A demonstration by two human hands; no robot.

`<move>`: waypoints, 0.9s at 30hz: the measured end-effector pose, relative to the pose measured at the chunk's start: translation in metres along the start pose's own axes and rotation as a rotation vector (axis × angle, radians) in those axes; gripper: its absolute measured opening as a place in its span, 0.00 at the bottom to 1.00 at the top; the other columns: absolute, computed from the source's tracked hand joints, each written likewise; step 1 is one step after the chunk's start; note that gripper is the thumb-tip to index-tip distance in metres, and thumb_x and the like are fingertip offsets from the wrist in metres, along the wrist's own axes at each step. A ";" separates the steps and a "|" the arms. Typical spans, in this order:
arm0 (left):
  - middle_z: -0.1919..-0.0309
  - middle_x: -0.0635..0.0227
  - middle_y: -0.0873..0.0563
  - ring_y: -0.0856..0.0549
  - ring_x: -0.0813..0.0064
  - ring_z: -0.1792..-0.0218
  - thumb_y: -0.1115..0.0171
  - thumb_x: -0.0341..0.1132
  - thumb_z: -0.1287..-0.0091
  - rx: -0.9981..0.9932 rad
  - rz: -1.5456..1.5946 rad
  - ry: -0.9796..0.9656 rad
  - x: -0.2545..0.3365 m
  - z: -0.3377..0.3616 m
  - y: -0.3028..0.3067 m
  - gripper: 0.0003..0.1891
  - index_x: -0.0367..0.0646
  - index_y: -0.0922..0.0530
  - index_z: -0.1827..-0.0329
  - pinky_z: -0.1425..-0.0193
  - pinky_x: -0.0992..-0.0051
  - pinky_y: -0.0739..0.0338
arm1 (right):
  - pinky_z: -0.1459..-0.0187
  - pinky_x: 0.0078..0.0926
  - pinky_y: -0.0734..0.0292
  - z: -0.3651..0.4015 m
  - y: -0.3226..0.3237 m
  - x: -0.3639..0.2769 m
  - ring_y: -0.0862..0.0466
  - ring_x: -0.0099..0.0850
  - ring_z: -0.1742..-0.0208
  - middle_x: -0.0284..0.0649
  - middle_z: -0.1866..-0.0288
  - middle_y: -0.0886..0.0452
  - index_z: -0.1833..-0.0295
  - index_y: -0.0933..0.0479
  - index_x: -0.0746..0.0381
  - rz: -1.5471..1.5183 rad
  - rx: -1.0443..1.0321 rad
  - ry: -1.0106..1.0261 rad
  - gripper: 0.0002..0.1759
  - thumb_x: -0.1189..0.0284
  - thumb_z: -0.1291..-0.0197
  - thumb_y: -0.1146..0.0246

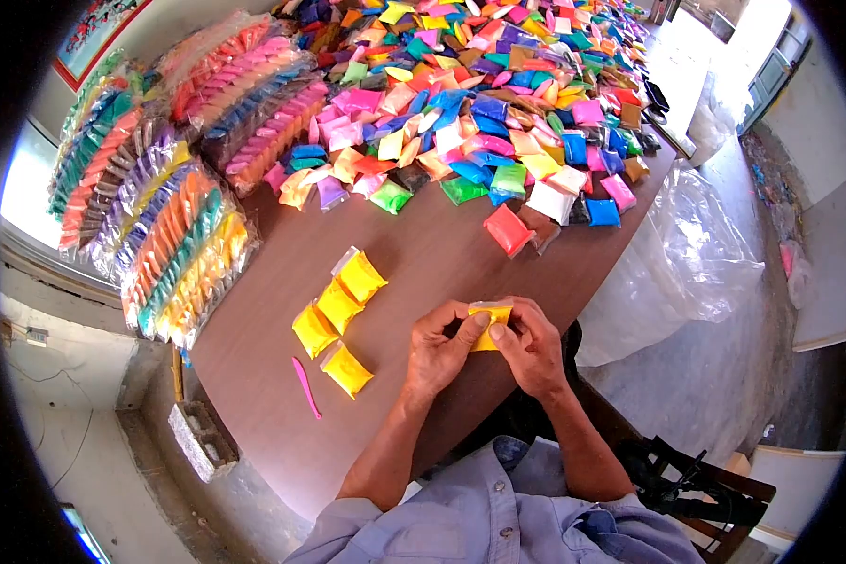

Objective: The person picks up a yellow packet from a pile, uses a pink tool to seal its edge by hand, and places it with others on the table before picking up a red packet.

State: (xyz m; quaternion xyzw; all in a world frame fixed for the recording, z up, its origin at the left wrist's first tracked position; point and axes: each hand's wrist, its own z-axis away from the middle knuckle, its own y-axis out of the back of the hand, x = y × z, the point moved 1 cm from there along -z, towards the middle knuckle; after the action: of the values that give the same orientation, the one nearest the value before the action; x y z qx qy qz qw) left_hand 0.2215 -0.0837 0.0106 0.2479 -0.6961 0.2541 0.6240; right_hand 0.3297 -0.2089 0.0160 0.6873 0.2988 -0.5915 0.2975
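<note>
Both hands meet over the near edge of the brown table [254, 273], pinching one small yellow packet [485, 342] with a clear top edge. My left hand [439, 348] grips its left side with the thumb across the front. My right hand [534, 352] grips the right side, its thumb also pressed on the front. To the left lie several more yellow packets: one packet [347, 369] sits alone, and a group of packets [338, 305] lies just beyond it. Beside them is a thin pink plastic tool [306, 387].
A large heap of packets [461, 132] in many colours covers the table's far part. Long clear bags of sorted packets [183, 249] are stacked at the left edge. Clear plastic sheeting [691, 254] hangs along the right side. A dark chair [696, 489] stands at the lower right.
</note>
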 end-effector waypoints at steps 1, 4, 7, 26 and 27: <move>0.61 0.74 0.11 0.17 0.85 0.60 0.31 0.32 0.25 -0.010 0.036 0.009 0.003 0.000 -0.001 0.07 0.37 0.13 0.53 0.54 0.82 0.21 | 0.45 0.26 0.20 0.001 -0.001 -0.004 0.17 0.29 0.48 0.40 0.50 0.19 0.41 0.24 0.69 0.003 0.006 -0.010 0.15 0.74 0.28 0.35; 0.60 0.73 0.11 0.17 0.84 0.59 0.31 0.32 0.25 -0.013 0.074 0.015 0.012 -0.002 -0.003 0.07 0.38 0.13 0.53 0.53 0.81 0.21 | 0.56 0.25 0.19 -0.001 0.000 0.000 0.16 0.29 0.57 0.41 0.54 0.19 0.44 0.24 0.68 0.112 0.008 0.056 0.13 0.74 0.29 0.35; 0.59 0.73 0.11 0.17 0.84 0.59 0.30 0.32 0.25 -0.014 0.064 0.001 0.007 -0.003 -0.001 0.07 0.38 0.13 0.53 0.53 0.81 0.21 | 0.63 0.25 0.21 -0.001 0.000 0.002 0.17 0.28 0.64 0.42 0.59 0.20 0.46 0.24 0.68 0.234 0.014 0.127 0.11 0.74 0.29 0.35; 0.64 0.72 0.11 0.16 0.84 0.62 0.29 0.32 0.26 -0.012 -0.005 0.026 0.004 -0.002 0.000 0.07 0.37 0.12 0.54 0.56 0.80 0.20 | 0.63 0.28 0.23 -0.002 -0.004 -0.011 0.19 0.30 0.67 0.42 0.62 0.20 0.47 0.24 0.66 0.277 0.021 0.174 0.09 0.73 0.28 0.39; 0.64 0.72 0.11 0.16 0.84 0.62 0.29 0.32 0.26 -0.006 -0.005 0.025 0.002 -0.002 0.000 0.07 0.37 0.12 0.54 0.56 0.80 0.20 | 0.63 0.28 0.23 -0.002 -0.004 -0.011 0.19 0.30 0.67 0.42 0.62 0.20 0.47 0.24 0.66 0.276 0.016 0.177 0.09 0.73 0.28 0.39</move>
State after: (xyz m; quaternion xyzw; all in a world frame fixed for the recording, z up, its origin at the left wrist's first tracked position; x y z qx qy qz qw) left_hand 0.2222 -0.0823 0.0132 0.2446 -0.6885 0.2533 0.6340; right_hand 0.3264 -0.2049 0.0265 0.7735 0.2219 -0.4847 0.3429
